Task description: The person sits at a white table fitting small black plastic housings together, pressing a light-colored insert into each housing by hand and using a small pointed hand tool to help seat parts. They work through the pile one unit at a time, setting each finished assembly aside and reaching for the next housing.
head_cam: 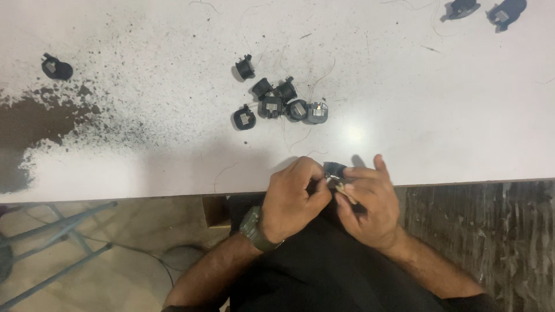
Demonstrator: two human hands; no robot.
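My left hand [293,199] and my right hand [370,205] meet at the near edge of the white table [439,115]. Between their fingertips they pinch a small black plastic part [334,170]. A thin pale stick-like piece [345,191] lies in the fingers of my right hand; what it is cannot be told. A dark green watch [254,228] sits on my left wrist. A cluster of several similar small black round parts [283,101] lies on the table just beyond my hands.
One black part [56,68] lies alone at the far left, two more [485,10] at the top right. Dark worn patches [34,121] and thin loose wires mark the tabletop. Grey metal legs [58,231] stand on the floor at left.
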